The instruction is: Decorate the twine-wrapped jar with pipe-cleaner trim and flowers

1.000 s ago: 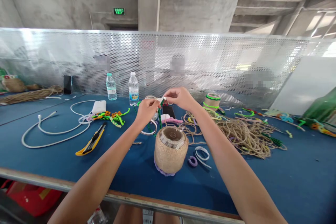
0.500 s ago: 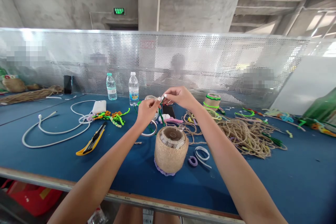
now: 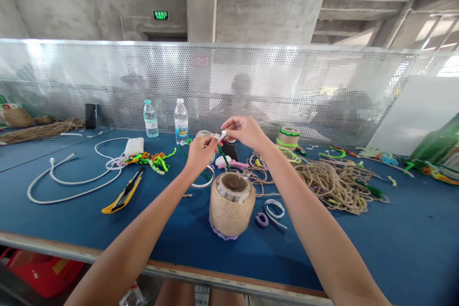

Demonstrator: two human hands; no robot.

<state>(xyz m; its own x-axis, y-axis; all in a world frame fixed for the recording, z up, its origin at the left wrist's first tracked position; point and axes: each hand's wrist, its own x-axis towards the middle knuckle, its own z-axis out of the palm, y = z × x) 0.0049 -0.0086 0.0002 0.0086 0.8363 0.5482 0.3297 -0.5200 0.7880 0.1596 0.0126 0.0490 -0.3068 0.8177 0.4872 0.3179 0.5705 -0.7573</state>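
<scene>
Head view: left grip (image 3: 201,153) and right grip (image 3: 248,131) pinched close together on upper end of green strand (image 3: 225,158); pale bit between tips too small to identify. Pinch near the end, twist with light, even tension. Twine-wrapped pot (image 3: 231,210) upright below the grips, nearer the body. Blue bench (image 3: 179,248) underneath; perforated screen (image 3: 201,76) beyond, then concrete wall (image 3: 89,0).

The single view looks from the person's head, forward and down over the worktop (image 3: 272,258), above its near edge.
</scene>
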